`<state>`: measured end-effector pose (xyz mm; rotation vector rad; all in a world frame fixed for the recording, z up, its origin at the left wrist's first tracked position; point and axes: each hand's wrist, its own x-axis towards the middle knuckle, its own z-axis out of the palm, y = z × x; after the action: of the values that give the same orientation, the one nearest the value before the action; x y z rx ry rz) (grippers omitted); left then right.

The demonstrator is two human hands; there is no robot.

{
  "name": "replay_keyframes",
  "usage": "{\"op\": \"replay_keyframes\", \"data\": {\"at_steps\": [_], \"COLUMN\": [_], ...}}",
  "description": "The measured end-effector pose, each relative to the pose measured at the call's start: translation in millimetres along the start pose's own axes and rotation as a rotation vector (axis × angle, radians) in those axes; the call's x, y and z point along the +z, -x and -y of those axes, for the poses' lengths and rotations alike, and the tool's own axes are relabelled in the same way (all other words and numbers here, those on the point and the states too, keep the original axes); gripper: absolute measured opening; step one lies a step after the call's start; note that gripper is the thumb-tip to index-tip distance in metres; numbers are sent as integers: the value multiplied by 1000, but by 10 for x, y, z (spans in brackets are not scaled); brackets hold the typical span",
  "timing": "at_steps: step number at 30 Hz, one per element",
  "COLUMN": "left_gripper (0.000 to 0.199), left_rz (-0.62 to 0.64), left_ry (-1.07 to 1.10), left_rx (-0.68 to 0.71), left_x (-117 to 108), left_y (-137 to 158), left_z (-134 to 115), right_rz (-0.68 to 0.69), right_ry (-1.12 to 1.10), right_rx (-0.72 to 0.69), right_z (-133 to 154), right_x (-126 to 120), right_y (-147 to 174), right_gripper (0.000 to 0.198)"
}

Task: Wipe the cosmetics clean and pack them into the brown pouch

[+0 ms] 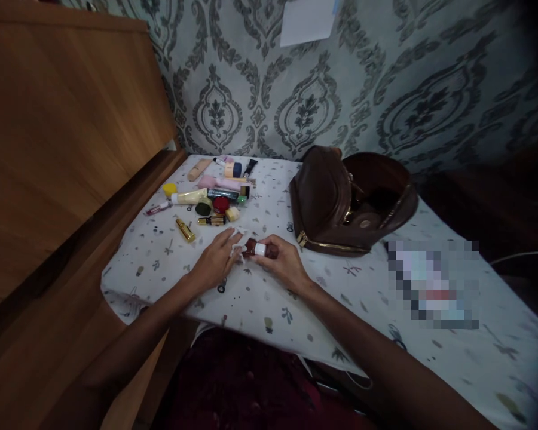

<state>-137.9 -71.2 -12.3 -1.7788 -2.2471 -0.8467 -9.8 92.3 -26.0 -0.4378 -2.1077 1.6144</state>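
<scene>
My right hand [287, 260] is closed around a small dark reddish-brown bottle [250, 247] with a white band, held lying sideways above the table. In my left hand [216, 258] is a crumpled white wipe [238, 251], pressed near the left end of the bottle. The fingers of the left hand partly cover the wipe. Just beyond the left hand lie a gold tube [185, 230] and a black-and-gold tube [211, 220]. A small pale cream-coloured piece [232, 214] and a round red container [221, 205] lie close behind them.
Several cosmetics, including a cream squeeze tube [190, 196] and a blue-lidded jar [233, 169], cluster at the back left. An unzipped brown leather bag [323, 203] stands at the back right. A pixelated object [433, 283] lies right of it. A wooden cabinet [72, 119] borders the left.
</scene>
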Motion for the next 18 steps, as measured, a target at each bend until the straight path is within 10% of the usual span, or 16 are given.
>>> {"op": "replay_keyframes", "data": {"at_steps": [11,18], "left_gripper": [38,37], "left_rz": [-85,34], "left_ry": [-101,-174], "left_rx": [-124,113], "left_x": [-2,-42], "left_y": [20,-57], "left_z": [6,-138], "right_rz": [2,-7], "right_ry": [-31,2], "right_rx": [-118,-165], "right_z": [7,40], "right_x": [-21,-32], "right_y": [2,12], "right_gripper": [29,17]}}
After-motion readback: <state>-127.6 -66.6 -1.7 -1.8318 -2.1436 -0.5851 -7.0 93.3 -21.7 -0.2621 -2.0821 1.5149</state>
